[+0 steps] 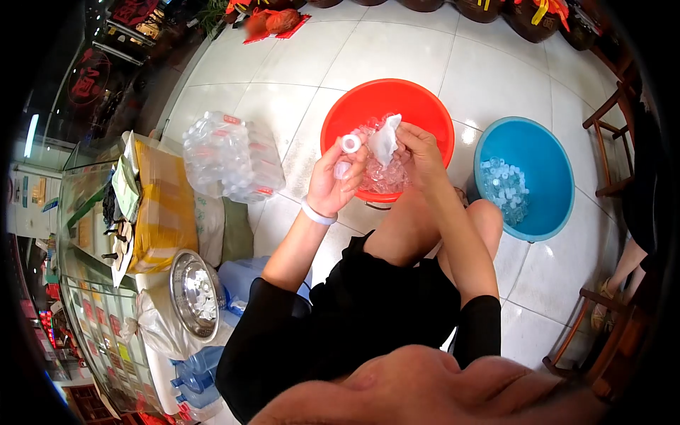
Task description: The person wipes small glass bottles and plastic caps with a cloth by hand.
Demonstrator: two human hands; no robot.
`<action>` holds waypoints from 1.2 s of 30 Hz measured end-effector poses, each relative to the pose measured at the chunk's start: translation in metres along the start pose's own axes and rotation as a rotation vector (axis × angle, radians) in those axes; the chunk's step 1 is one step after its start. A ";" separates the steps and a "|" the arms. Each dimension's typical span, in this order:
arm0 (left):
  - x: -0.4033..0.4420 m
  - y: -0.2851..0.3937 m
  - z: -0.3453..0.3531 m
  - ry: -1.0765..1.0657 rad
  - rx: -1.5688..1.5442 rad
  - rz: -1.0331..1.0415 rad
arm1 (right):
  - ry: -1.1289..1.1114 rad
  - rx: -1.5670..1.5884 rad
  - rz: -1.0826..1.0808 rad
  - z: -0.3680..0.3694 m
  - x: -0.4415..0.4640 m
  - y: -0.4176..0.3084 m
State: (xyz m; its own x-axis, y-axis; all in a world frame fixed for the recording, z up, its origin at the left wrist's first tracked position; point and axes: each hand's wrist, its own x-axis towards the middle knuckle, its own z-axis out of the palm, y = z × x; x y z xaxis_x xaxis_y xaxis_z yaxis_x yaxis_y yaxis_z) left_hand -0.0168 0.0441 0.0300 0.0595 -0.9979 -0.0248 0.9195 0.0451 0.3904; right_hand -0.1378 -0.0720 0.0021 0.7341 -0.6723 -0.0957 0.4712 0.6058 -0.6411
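My left hand is closed around a small white ring-shaped piece, held between thumb and fingers. A small translucent part shows below it against the fingers; whether the two are joined, I cannot tell. My right hand pinches a crumpled white cloth or tissue, which hangs to the left of its fingers. Both hands are over the near part of a red basin. Inside the basin lies a heap of small clear pieces, partly hidden by the hands and cloth.
To the right stands a blue tub holding small clear and white pieces. Wrapped plastic bottles sit on the left. A steel bowl contains small white pieces, beside a taped carton. Wooden chairs and another person's legs are at right.
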 end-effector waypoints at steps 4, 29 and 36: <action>0.000 -0.004 0.004 -0.021 0.002 -0.056 | -0.020 0.041 -0.043 -0.009 0.007 0.005; 0.018 -0.040 0.026 0.082 0.313 -0.052 | 0.057 -0.038 -0.003 -0.022 0.014 0.023; 0.018 -0.059 0.022 0.273 0.184 -0.175 | -0.122 -0.281 -0.211 -0.061 0.014 0.050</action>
State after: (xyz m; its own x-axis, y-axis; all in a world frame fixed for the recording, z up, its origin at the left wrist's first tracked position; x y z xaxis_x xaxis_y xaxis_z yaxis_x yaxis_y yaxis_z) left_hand -0.0785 0.0228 0.0273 0.0316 -0.9396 -0.3408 0.8411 -0.1592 0.5170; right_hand -0.1341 -0.0767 -0.0782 0.6961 -0.7039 0.1416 0.4780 0.3072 -0.8229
